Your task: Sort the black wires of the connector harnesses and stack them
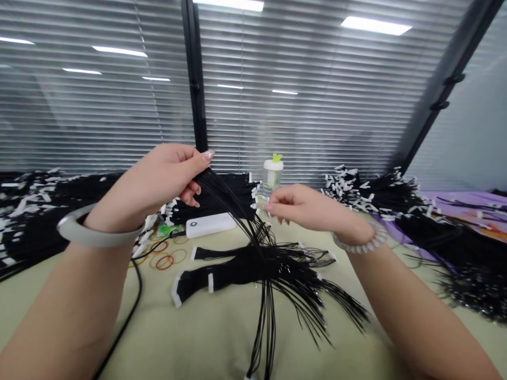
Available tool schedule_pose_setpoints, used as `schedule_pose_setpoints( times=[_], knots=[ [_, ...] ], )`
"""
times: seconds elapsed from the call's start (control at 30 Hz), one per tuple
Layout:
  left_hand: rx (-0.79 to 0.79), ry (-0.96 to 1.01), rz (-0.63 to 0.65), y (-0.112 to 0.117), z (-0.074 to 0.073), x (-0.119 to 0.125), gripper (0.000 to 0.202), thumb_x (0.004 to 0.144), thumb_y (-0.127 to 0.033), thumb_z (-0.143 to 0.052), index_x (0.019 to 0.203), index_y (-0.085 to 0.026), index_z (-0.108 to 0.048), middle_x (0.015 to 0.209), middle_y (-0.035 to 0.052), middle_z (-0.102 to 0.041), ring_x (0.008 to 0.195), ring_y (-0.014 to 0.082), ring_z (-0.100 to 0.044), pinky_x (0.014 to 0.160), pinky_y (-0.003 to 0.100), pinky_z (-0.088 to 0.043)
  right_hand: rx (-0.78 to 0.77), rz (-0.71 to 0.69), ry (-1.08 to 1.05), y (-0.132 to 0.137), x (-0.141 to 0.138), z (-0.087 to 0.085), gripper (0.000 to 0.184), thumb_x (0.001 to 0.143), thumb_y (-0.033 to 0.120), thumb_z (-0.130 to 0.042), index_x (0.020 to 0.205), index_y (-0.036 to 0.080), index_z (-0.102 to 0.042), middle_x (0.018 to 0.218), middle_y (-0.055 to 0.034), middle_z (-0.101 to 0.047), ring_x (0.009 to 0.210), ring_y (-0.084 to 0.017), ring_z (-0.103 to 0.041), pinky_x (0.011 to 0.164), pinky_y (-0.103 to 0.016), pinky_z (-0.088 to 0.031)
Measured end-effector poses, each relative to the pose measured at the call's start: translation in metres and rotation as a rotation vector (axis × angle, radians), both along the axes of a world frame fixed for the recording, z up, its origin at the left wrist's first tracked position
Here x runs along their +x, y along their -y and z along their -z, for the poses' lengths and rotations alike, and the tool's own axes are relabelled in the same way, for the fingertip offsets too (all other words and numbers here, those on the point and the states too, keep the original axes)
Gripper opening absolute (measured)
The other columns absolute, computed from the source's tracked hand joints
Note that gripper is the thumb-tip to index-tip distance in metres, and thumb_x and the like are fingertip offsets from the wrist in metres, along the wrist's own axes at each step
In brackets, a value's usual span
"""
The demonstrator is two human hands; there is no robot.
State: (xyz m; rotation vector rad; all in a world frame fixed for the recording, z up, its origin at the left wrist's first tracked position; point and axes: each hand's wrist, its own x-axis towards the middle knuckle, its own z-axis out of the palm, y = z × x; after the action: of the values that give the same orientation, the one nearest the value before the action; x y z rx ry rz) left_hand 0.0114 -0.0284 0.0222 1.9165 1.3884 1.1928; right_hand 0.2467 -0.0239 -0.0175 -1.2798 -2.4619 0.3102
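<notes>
My left hand [166, 177] is raised above the table and closed on the top end of a bunch of thin black cords [266, 301] that hang down towards the near edge. A grey bangle sits on that wrist. My right hand [297, 206] hovers to the right of the cords with thumb and fingertips pinched together; what they hold is too thin to make out. A bead bracelet is on the right wrist. Under the hands lie bundles of black cords with white tags [233, 269] on the pale green tabletop [190, 338].
Large heaps of black tagged cords lie at the left [35, 211], behind the hands [233, 195] and at the right [396, 195]. A white power bank [209, 225], coloured rubber bands [164, 258], a small clear bottle [273, 177] and a black cable [130, 311] are on the table. Window blinds stand behind.
</notes>
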Motion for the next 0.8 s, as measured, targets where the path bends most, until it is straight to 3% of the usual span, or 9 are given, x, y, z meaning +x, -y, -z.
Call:
schedule_pose_setpoints(
  times=[0.07, 0.27, 0.47, 0.63, 0.73, 0.8],
  knots=[
    [0.006, -0.045, -0.004, 0.002, 0.000, 0.000, 0.028, 0.079, -0.034, -0.050, 0.057, -0.018, -0.043, 0.043, -0.0029, -0.047, 0.036, 0.0071, -0.048, 0.035, 0.014, -0.040, -0.007, -0.066, -0.030, 0.014, -0.017, 0.003, 0.040, 0.084, 0.050, -0.036, 0.071, 0.017, -0.056, 0.065, 0.0007, -0.056, 0.054, -0.008, -0.046, 0.052, -0.020, -0.032],
    [0.061, -0.144, 0.026, 0.004, 0.003, -0.003, 0.025, 0.077, -0.039, -0.050, 0.063, -0.018, -0.051, 0.052, -0.0017, -0.050, 0.041, 0.0088, -0.051, 0.040, 0.017, -0.044, 0.230, 0.032, -0.182, 0.026, -0.048, 0.026, 0.021, 0.086, 0.031, -0.039, 0.075, 0.016, -0.048, 0.062, 0.0013, -0.048, 0.057, -0.008, -0.037, 0.055, -0.023, -0.027],
    [0.100, -0.139, 0.021, 0.007, 0.003, -0.001, 0.025, 0.076, -0.038, -0.052, 0.061, -0.018, -0.052, 0.046, -0.0027, -0.051, 0.041, 0.0091, -0.052, 0.040, 0.016, -0.040, 0.138, -0.064, -0.156, 0.014, -0.040, 0.029, 0.021, 0.073, 0.019, -0.048, 0.054, 0.015, -0.038, 0.050, 0.0050, -0.041, 0.048, -0.005, -0.032, 0.047, -0.020, -0.025],
    [0.338, 0.076, -0.238, 0.020, -0.006, -0.009, 0.026, 0.081, -0.026, -0.048, 0.057, -0.016, -0.051, 0.040, -0.0052, -0.048, 0.035, 0.0033, -0.043, 0.036, 0.013, -0.029, 0.073, -0.020, -0.207, 0.002, -0.019, 0.015, 0.003, 0.070, 0.017, -0.045, 0.067, 0.018, -0.044, 0.054, 0.0049, -0.048, 0.048, -0.006, -0.039, 0.044, -0.018, -0.028],
    [0.418, 0.339, -0.164, 0.020, -0.016, -0.019, 0.026, 0.081, -0.022, -0.049, 0.056, -0.016, -0.047, 0.041, -0.0065, -0.041, 0.037, 0.0046, -0.043, 0.036, 0.016, -0.034, 0.118, 0.034, -0.276, 0.001, -0.003, 0.002, 0.005, 0.072, 0.018, -0.045, 0.076, 0.018, -0.048, 0.058, 0.0041, -0.048, 0.052, -0.007, -0.041, 0.046, -0.018, -0.031],
    [0.589, 0.468, -0.157, 0.014, -0.027, -0.024, 0.028, 0.080, -0.020, -0.051, 0.053, -0.016, -0.044, 0.043, -0.0071, -0.037, 0.034, 0.0039, -0.038, 0.034, 0.018, -0.036, 0.141, 0.065, -0.312, 0.005, 0.012, -0.009, 0.014, 0.074, 0.019, -0.044, 0.086, 0.019, -0.051, 0.059, 0.0035, -0.049, 0.051, -0.008, -0.043, 0.045, -0.019, -0.032]
  ],
)
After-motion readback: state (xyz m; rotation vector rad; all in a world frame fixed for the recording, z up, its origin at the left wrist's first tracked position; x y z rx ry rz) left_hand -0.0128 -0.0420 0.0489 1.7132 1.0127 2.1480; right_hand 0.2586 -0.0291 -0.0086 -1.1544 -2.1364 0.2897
